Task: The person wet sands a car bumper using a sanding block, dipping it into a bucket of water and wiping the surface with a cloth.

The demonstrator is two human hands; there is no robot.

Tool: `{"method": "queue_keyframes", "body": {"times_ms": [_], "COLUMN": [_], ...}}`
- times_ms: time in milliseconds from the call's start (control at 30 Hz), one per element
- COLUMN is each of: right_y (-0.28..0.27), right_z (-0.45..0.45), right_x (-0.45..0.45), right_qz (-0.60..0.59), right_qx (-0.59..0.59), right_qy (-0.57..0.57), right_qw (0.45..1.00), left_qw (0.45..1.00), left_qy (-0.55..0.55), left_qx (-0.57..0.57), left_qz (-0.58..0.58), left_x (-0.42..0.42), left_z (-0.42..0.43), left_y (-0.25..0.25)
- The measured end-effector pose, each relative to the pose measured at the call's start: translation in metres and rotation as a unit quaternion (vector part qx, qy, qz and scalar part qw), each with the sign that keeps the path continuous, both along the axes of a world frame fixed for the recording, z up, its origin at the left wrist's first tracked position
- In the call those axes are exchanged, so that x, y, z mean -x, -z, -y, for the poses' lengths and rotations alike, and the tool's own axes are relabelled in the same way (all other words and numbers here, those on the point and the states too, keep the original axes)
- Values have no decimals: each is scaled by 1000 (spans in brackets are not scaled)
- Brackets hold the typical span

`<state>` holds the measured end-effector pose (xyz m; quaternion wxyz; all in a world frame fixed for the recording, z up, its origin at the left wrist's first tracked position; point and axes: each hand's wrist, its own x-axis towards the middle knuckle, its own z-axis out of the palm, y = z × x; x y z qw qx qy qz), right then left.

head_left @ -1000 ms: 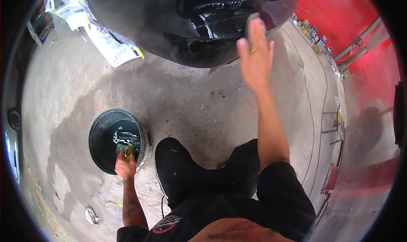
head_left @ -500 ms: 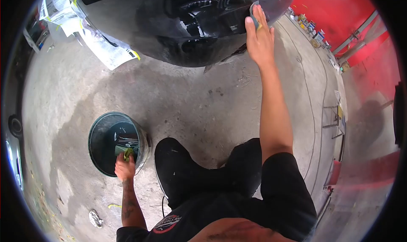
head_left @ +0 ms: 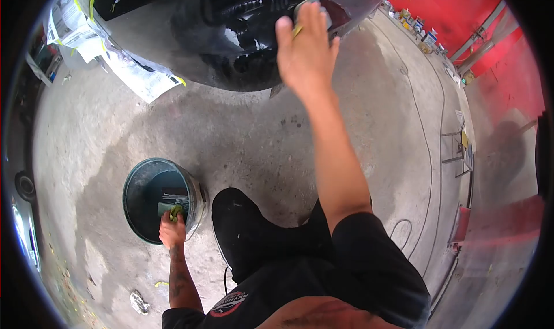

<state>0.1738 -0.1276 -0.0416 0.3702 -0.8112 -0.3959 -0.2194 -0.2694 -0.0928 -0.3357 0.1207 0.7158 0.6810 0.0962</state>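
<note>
A glossy, wet-looking black car panel (head_left: pixel 173 46) curves across the top. On its right part lies my right hand (head_left: pixel 307 46), fingers stretched over a thin grey pad (head_left: pixel 323 12) pressed to the surface. Over the near rim of a dark bucket (head_left: pixel 131 182) of water, my left hand (head_left: pixel 172 230) is closed on a crumpled green cloth (head_left: pixel 175 213). A greyish-green flat piece (head_left: pixel 165 208) shows beside the cloth; whether my fingers hold it too I cannot tell.
Masking paper (head_left: pixel 135 78) with yellow tape hangs at the panel's left edge. A cable (head_left: pixel 424 144) runs along the floor at the right, near a small metal stand (head_left: pixel 452 147). Cans (head_left: pixel 428 39) line the red wall. A crumpled wad (head_left: pixel 138 302) lies at the lower left.
My right hand and the pad have moved left across the panel. My left hand stays at the bucket with the green cloth. The view has shifted slightly.
</note>
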Motion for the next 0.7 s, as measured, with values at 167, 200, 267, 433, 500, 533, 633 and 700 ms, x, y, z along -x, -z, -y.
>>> {"method": "queue_keyframes", "body": {"times_ms": [167,200,267,433,500,533,633,700], "right_y": [-8,-12,-20,1,8,3,-30,-21], "right_z": [-6,-11,-18,-22,-26,-28,-23,-28], "right_x": [-12,-18,-24,40,39,27,-15,-2], "right_qz": [-3,-27,-70,30,58,7,-123,-73], "right_qx": [-31,-37,-51,-19,-20,-45,-78,-79], "right_qy": [-1,14,40,12,21,25,20,20], "right_qw": [1000,999,995,999,998,999,989,994], "left_qw": [1000,1000,1000,1000,1000,1000,1000,1000], "left_qy": [3,2,1,-10,0,5,1,-7], "left_qx": [-4,-1,4,9,-2,-8,-4,6], "left_qz": [-1,-4,-10,-13,-15,-15,-15,-9], "left_x": [4,4,5,-1,5,7,7,1], "left_z": [-2,-2,-3,0,-1,-4,-3,-1], "left_y": [6,6,6,-1,10,10,7,2]}}
